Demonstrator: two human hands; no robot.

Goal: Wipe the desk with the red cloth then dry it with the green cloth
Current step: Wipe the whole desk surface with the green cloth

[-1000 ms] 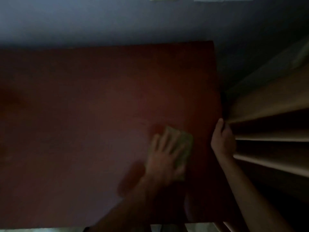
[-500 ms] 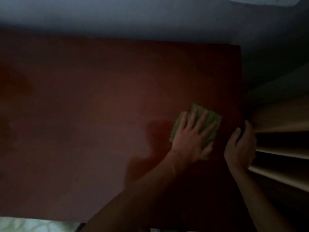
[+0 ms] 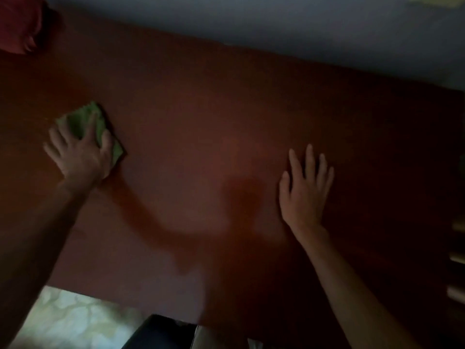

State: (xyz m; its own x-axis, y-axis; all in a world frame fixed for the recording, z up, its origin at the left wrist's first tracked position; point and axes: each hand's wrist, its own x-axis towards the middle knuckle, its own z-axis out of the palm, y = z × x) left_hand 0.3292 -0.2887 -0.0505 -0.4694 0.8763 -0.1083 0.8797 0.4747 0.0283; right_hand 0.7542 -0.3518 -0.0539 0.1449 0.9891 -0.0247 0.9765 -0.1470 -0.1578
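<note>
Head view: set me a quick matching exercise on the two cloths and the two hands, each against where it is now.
1. green cloth
2. red cloth
3. left hand
4. right hand

A. flat on the bare desk
B. far left, untouched
C. pressing on a cloth
D. under spread fingers

Pairs: 1-D, 2-B, 3-C, 4-A.

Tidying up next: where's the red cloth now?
Head view: the red cloth lies on the desk, far left corner, beyond the left hand pressing the green cloth.
</note>
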